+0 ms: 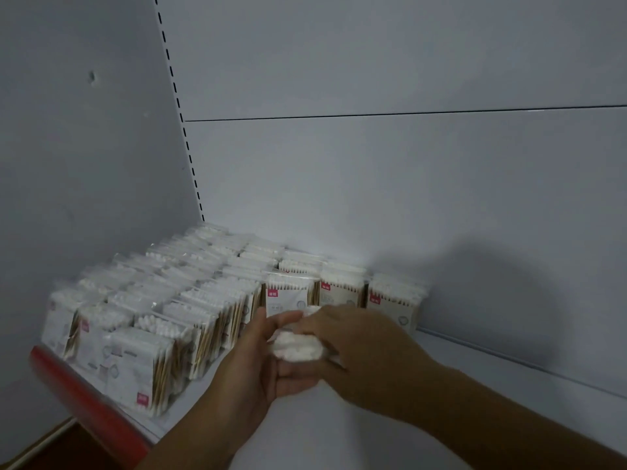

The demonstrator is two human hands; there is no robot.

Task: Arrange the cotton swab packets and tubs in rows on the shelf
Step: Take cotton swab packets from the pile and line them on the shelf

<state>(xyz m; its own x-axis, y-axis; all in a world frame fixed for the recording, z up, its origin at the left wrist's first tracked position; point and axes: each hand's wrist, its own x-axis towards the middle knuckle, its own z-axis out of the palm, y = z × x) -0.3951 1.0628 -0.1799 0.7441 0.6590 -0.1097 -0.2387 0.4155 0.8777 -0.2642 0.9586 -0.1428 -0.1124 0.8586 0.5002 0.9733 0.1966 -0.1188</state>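
Left hand (pixel 251 364) curls under a cotton swab packet (pixel 298 347) and right hand (pixel 359 347) grips it from above, just in front of the packet rows (pixel 152 317). Those rows stand upright on the white shelf (pixel 458 401), with a red edge strip (pixel 88 401) in front of them.

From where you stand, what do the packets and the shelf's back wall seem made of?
Packets: clear glossy plastic film, going by the glints; inside, white cotton tips on tan, wood-like sticks. Back wall: smooth matte grey panel, probably painted metal, with a thin seam.
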